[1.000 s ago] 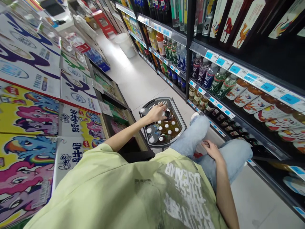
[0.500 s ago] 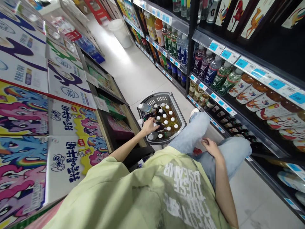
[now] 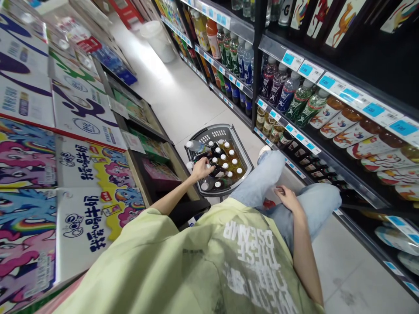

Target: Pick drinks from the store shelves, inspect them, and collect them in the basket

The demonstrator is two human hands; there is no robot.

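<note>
One bare left hand (image 3: pixel 200 170), fingers part-curled, is over the near-left part of the dark grey plastic basket (image 3: pixel 218 133), at a white-capped dark bottle (image 3: pixel 214 160); can't tell if it's gripped. Bare right hand (image 3: pixel 288 197): loosely open, resting on blue jeans (image 3: pixel 271 174), right of basket. More white-capped amber bottles (image 3: pixel 235 162) inside basket. Basket sits on pale tiled floor (image 3: pixel 196 102). Black drink shelving (image 3: pixel 257 65) right of it, pony-printed cartons (image 3: pixel 121 179) left, white round bucket (image 3: pixel 159 41) beyond.

A shop: price tags (image 3: pixel 327 82) on shelves (image 3: pixel 363 56) of bottled drinks (image 3: pixel 298 97)
</note>
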